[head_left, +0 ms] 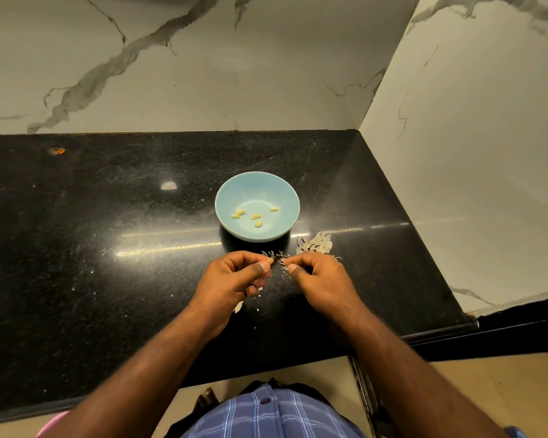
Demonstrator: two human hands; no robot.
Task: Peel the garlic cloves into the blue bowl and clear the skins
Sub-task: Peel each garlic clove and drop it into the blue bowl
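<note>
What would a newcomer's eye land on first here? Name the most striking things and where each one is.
The blue bowl stands out mid-counter against the black countertop, with five peeled cloves lying in it. Just in front of it, the left hand pinches a garlic clove while the right hand pinches at its skin. A pile of papery skins lies right of the bowl's near edge.

— What have I got on the head view?
— My left hand (234, 276) pinches a garlic clove (270, 260); my right hand (318, 276) pinches skin. Five peeled cloves (255, 217) lie in the blue bowl (231, 197).
</note>
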